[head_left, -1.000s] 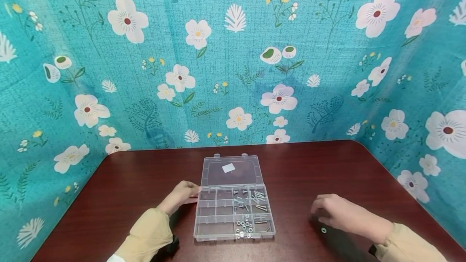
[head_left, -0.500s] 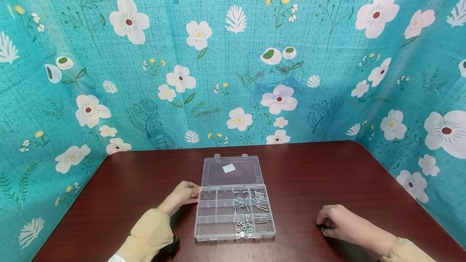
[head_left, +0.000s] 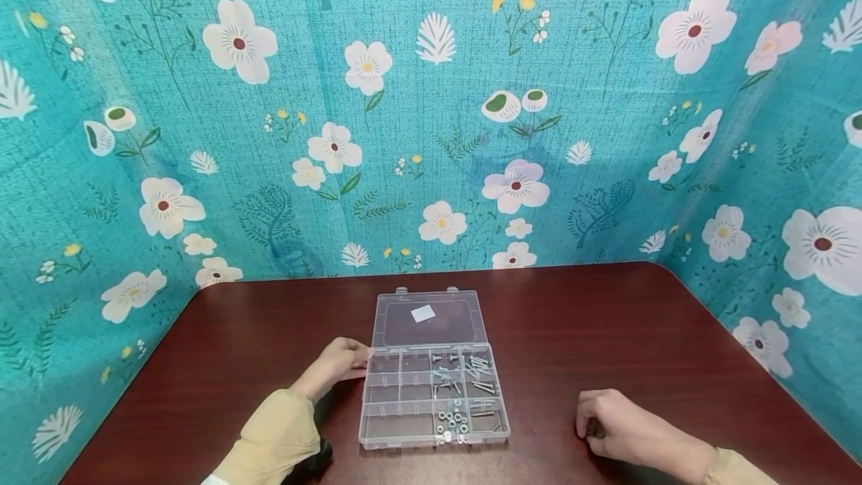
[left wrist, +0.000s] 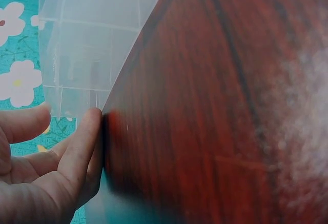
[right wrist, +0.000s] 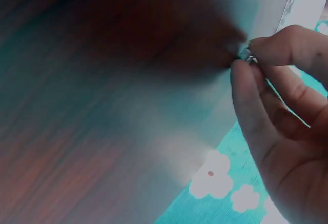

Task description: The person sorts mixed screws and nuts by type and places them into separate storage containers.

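My right hand (head_left: 622,426) is low over the table to the right of the box. In the right wrist view, its thumb and index finger pinch a small metal nut (right wrist: 248,56), which the fingers hide in the head view. My left hand (head_left: 337,359) rests at the left side of a clear plastic compartment box (head_left: 397,441), its fairly straight fingers touching the wall near the hinge. The left wrist view has those fingertips at the box's corner. Several nuts (head_left: 452,423) lie in a front compartment. Bolts (head_left: 477,365) and other screws fill compartments on the right side.
The box's lid (head_left: 431,328) lies folded back behind it, with a small white label (head_left: 423,313) on it. Compartments on the left of the box hold nothing visible. A dark red wooden table (head_left: 552,335) carries everything, and a flowered teal cloth (head_left: 404,111) hangs around it.
My right hand came down on a nut lying on the table, pinched it and moved slightly left with it. The left hand and the box stay in place.
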### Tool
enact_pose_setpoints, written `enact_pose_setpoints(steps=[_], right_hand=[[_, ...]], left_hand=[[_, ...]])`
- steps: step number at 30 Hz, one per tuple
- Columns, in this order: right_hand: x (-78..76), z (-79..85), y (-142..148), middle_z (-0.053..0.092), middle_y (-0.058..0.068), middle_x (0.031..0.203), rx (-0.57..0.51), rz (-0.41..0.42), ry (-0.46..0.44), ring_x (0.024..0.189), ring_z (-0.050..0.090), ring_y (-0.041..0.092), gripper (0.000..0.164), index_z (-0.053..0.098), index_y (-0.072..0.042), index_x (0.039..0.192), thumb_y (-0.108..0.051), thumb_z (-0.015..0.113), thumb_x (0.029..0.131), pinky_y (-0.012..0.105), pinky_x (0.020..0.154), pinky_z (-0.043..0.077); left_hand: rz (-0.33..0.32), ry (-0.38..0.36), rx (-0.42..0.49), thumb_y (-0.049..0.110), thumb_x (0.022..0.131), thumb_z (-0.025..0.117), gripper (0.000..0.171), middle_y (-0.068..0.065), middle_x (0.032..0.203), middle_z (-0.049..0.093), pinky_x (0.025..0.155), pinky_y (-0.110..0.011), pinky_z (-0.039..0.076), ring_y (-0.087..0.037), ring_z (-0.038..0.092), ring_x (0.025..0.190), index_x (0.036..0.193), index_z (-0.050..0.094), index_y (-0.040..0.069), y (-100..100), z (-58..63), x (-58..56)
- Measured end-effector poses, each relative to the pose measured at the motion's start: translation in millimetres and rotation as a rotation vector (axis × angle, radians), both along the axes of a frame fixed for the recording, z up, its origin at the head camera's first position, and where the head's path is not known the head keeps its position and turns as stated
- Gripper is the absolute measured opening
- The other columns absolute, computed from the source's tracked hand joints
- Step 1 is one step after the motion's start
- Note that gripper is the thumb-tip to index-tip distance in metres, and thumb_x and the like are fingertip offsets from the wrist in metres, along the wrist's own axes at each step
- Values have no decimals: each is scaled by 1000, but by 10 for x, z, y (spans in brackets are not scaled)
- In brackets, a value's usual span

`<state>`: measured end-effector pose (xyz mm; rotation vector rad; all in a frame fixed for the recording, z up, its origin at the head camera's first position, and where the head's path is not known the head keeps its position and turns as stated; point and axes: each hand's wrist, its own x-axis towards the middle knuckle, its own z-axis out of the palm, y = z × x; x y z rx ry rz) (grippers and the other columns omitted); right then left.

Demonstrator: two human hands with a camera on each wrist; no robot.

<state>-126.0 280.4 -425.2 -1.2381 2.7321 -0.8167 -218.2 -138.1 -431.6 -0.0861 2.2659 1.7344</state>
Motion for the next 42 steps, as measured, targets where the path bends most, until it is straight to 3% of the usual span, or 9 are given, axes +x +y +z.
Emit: enact_pose_setpoints(steps=[3, 9, 17, 21, 26, 33, 39, 42], right_hand=[[16, 14, -155, 47, -12, 74, -32, 32, 17, 62, 47, -6, 32, 59, -16, 71, 14, 61, 60, 9, 48, 41], [6, 61, -512, 50, -12, 74, -87, 96, 180, 64, 47, -7, 29, 61, -16, 71, 10, 66, 59, 1, 52, 37], [-97, 303, -937, 54, -8, 80, -218, 183, 266, 71, 51, -1, 22, 63, -15, 77, 6, 63, 72, 3, 58, 42], [-143, 366, -1146, 54, -9, 82, -229, 167, 278, 71, 51, 1, 21, 63, -17, 79, 4, 65, 75, 6, 59, 43], [-184, 311, -1321, 56, -9, 83, -219, 154, 227, 73, 52, 1, 17, 65, -14, 80, 2, 68, 75, 7, 61, 45], [-216, 237, -1333, 59, -7, 87, -154, 146, 171, 78, 54, 0, 8, 66, -10, 85, -3, 64, 83, 6, 66, 45], [-300, 319, -1163, 60, -4, 88, -104, 91, 237, 80, 56, 2, 8, 66, -8, 89, -4, 62, 84, 10, 67, 48], [-389, 357, -1018, 61, -4, 86, -44, 5, 258, 78, 56, 3, 7, 66, -7, 89, -5, 63, 82, 15, 67, 50]], left_hand=[[7, -1, -8, -1, 89, 51, 24, -19, 88, 61, 75, -36, 55, -21, 59, 81, 102, 54, -21, -4, -5, -2], [-14, 11, -28, -1, 89, 50, 24, -18, 88, 61, 75, -37, 55, -19, 58, 79, 101, 54, -21, -4, -11, 2], [-12, 15, -42, -1, 89, 50, 23, -17, 88, 61, 75, -38, 55, -20, 58, 78, 101, 55, -20, 5, -5, 7], [-22, 20, -39, 0, 90, 50, 24, -18, 87, 61, 75, -37, 55, -20, 58, 78, 101, 55, -21, 9, 2, 9], [-31, 21, -36, 1, 90, 51, 25, -18, 87, 60, 75, -37, 55, -18, 57, 77, 101, 55, -21, 16, 16, 17], [-42, 16, -10, 0, 89, 51, 26, -16, 87, 61, 75, -37, 55, -19, 57, 78, 102, 54, -22, 26, 6, 0], [-27, 6, 19, 6, 92, 50, 31, -19, 90, 63, 75, -35, 55, -20, 61, 80, 104, 52, -23, -38, 38, -21], [-23, -1, 50, 12, 94, 49, 38, -24, 87, 64, 73, -36, 56, -22, 64, 76, 104, 51, -24, -107, 79, -53]])
